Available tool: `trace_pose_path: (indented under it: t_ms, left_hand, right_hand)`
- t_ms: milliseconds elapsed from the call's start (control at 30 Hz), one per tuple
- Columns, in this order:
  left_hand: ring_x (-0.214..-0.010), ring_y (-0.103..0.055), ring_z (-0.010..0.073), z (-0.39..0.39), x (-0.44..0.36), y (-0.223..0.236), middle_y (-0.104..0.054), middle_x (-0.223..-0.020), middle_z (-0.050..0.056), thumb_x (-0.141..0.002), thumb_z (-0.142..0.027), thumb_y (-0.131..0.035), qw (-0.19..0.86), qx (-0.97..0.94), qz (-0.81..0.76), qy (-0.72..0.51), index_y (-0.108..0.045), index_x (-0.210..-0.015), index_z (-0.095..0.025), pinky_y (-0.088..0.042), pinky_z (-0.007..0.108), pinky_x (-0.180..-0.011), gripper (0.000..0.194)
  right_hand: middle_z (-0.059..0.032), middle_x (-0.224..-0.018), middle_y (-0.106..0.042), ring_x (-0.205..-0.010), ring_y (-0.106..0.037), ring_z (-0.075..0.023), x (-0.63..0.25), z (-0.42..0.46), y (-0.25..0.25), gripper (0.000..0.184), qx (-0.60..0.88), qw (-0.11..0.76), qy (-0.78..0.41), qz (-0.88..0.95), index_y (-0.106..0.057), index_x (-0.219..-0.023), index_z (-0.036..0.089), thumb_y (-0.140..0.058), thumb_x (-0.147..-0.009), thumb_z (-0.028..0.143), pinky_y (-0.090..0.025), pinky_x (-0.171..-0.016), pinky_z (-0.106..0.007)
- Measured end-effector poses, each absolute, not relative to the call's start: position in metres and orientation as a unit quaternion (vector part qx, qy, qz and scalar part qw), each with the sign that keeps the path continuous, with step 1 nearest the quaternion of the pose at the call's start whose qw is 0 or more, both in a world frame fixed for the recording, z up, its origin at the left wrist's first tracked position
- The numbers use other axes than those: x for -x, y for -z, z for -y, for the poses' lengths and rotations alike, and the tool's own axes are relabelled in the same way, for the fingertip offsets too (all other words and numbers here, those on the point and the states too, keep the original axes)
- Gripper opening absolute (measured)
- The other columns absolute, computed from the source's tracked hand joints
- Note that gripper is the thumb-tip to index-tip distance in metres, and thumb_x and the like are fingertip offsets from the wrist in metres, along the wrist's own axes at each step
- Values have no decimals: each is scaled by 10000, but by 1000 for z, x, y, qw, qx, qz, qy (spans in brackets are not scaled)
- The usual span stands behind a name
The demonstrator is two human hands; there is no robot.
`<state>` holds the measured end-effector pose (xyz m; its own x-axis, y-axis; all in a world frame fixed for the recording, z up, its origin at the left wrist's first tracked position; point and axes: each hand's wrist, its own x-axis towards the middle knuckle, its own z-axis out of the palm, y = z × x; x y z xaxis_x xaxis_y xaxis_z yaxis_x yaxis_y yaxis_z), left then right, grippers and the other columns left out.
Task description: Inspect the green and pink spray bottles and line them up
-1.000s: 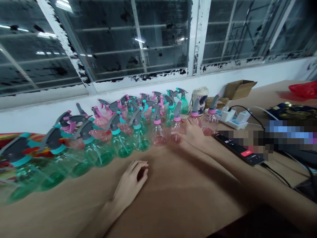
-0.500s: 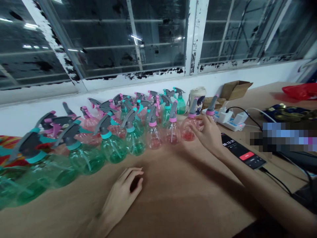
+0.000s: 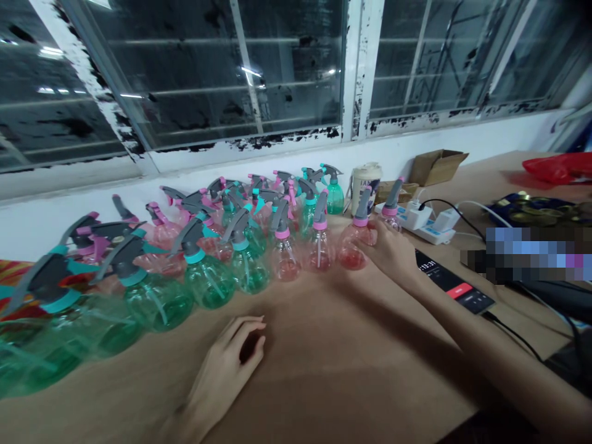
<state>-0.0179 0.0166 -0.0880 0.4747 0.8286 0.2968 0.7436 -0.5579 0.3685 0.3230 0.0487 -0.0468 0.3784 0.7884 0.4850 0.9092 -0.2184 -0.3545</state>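
Observation:
Clear pink and green spray bottles with grey trigger heads stand in rows on the brown table (image 3: 305, 357). At the right end of the front row, my right hand (image 3: 388, 250) has its fingers round the side of a pink spray bottle (image 3: 352, 256), which tilts slightly; some fingertips are hidden. Just behind that hand rises the grey head of another pink spray bottle (image 3: 392, 197). My left hand (image 3: 229, 357) rests over the table in front of a green spray bottle (image 3: 250, 268). Its fingers are loosely curved, apart from the thumb, with nothing between them.
A patterned cup (image 3: 366, 185) and an open cardboard box (image 3: 437, 166) stand by the wall. Right of my right hand are a power strip (image 3: 432, 229) with chargers and a phone (image 3: 456, 283) on a cable. A red plastic bag (image 3: 559, 168) lies farther right.
My right hand has closed in on the pink spray bottle, which now leans a little more. My left hand has hardly moved; the view has shifted slightly.

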Motion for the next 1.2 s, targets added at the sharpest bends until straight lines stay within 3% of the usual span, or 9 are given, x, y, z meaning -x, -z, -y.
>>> trace_pose_path:
  t_ms: [167, 400, 500, 633, 767, 867, 967, 1033, 1200]
  left_hand:
    - [-990, -631, 207, -15, 16, 85, -637, -1114, 12, -885, -277, -458, 116, -847, -465, -231, -573, -991, -256, -509, 390, -866, 158]
    - [-1016, -623, 230, -6, 11, 67, -656, -1109, 13, -868, -332, -505, 182, -807, -496, -263, -575, -1034, -267, -499, 415, -871, 192]
    - [-1107, -577, 244, 0, 9, 56, -627, -1184, 34, -853, -345, -536, 226, -795, -489, -279, -543, -1114, -268, -445, 457, -952, 273]
    - [-1203, -510, 250, 9, 7, 38, -523, -1336, 72, -809, -393, -611, 284, -787, -442, -324, -450, -1246, -255, -397, 450, -1024, 485]
    - [-1218, -494, 273, 13, 8, 21, -516, -1345, 87, -754, -391, -690, 309, -775, -419, -357, -397, -1317, -246, -378, 472, -1042, 651]
    - [-1111, -579, 269, 11, 10, 13, -611, -1218, 80, -741, -367, -710, 346, -755, -401, -387, -465, -1266, -235, -437, 466, -985, 594]
    - [-1088, -604, 245, 9, 14, 13, -630, -1195, 62, -772, -358, -684, 381, -725, -388, -423, -533, -1197, -241, -461, 426, -973, 466]
    - [-1061, -621, 223, 8, 17, 15, -649, -1158, 51, -800, -335, -654, 382, -715, -386, -440, -566, -1148, -236, -470, 400, -968, 372]
    - [-863, -670, 203, 5, 21, 23, -695, -945, 34, -816, -289, -591, 325, -724, -423, -437, -589, -1074, -243, -538, 377, -825, 261]
  right_hand:
    - [-126, -1117, -649, -807, -657, -309, -310, -10, 48, 468, 769, 281, 107, 564, -540, -1137, 184, -513, -825, 532, -439, -550, -354]
    - [-147, -1127, -601, -780, -653, -302, -260, 35, 51, 644, 715, 268, 128, 633, -524, -1176, 162, -402, -819, 684, -490, -526, -387]
    - [-128, -1045, -615, -797, -648, -294, -232, 41, 52, 610, 679, 273, 117, 672, -581, -1057, 176, -406, -804, 703, -516, -535, -388]
    - [-147, -1049, -606, -977, -597, -312, -194, 38, 52, 600, 605, 310, 114, 725, -575, -1030, 154, -383, -827, 685, -545, -571, -369]
    - [-141, -1003, -601, -950, -584, -298, -157, 38, 50, 524, 552, 323, 73, 766, -565, -987, 150, -368, -870, 621, -553, -564, -375]
    - [-138, -1006, -606, -963, -578, -304, -131, 41, 52, 556, 512, 339, 45, 788, -571, -997, 156, -388, -841, 657, -559, -573, -389]
    - [-172, -1044, -613, -976, -578, -335, -116, 42, 53, 732, 489, 357, 25, 796, -577, -1044, 125, -414, -736, 769, -562, -588, -436]
    - [-179, -1084, -609, -1003, -572, -332, -116, 39, 54, 817, 463, 370, -5, 806, -563, -1108, 114, -447, -680, 800, -560, -681, -468]
    - [-123, -1192, -591, -1097, -550, -258, -154, 18, 68, 687, 370, 318, -79, 869, -480, -1277, 187, -517, -778, 657, -468, -932, -454]
